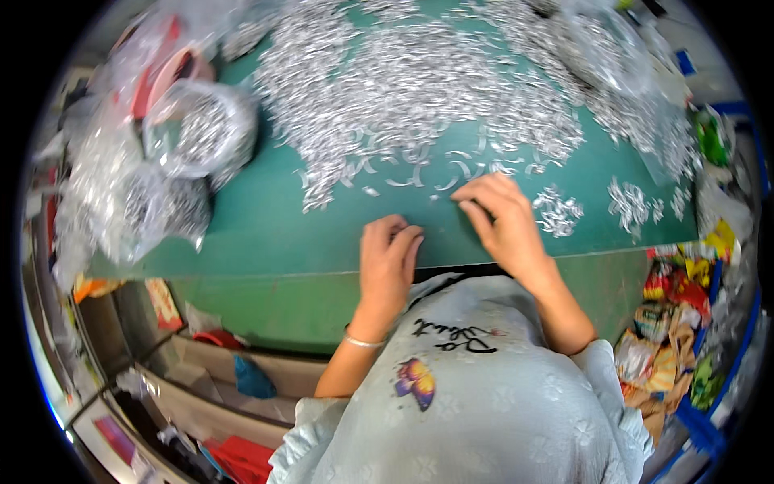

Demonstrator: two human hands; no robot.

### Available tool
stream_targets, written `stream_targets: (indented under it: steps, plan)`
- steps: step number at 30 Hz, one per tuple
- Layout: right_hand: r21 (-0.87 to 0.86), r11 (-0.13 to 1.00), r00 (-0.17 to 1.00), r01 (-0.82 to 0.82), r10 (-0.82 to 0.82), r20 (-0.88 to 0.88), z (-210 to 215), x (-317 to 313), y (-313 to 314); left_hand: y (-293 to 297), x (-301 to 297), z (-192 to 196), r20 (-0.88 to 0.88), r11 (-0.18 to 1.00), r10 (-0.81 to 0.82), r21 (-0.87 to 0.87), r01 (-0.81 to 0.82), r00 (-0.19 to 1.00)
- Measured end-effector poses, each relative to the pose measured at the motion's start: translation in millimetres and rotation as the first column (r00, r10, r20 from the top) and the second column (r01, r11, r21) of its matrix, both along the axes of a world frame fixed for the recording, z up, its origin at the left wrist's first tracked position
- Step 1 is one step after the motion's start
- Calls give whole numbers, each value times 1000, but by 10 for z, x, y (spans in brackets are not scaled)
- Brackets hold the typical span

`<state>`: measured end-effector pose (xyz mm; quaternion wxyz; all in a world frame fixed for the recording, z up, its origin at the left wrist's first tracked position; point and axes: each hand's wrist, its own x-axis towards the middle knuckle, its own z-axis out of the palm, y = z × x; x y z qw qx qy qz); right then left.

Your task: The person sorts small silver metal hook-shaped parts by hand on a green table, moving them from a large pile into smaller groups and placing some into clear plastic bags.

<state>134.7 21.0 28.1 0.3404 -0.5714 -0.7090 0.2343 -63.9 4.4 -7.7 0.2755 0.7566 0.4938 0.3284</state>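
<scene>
My left hand (385,256) is above the near edge of the green table (266,234), its fingers curled in and the thumb close to the index finger. Whatever it may hold is hidden. Farther right, my right hand (506,224) reaches over the tabletop with thumb and index tips drawn close together; no piece shows clearly between them. Just left of those fingertips lies a small silvery piece (434,198). Beyond both hands spreads a big heap of small, curved, silver-coloured pieces (403,81), thinning to single ones near my fingers. A small pile (558,211) lies right of my right hand.
Clear plastic bags (201,133) of similar pieces crowd the table's left, by a pink container (173,77). Another bag (605,48) stands far right. More little piles (629,203) lie near the right edge. Below are drawers (218,375) on the left and colourful packaging (665,323) on the right.
</scene>
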Motion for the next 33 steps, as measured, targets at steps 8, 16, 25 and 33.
stream_targets:
  steps: [8,16,25,33]
  plan:
    - [218,947,926,-238,153,346,-270,-805,494,17,-203,-16,93,968,242,41,-246,966]
    - [123,970,853,208,-241,463,225,434,-310,62,-266,-85,121,958,272,62,-281,955]
    - [82,945,828,317,-318,461,159,376,-231,94,-238,-66,101,951,292,72,-300,951]
    - [25,994,986,103,-105,128,-261,-54,28,172,-320,-70,20,915,378,147,-377,926]
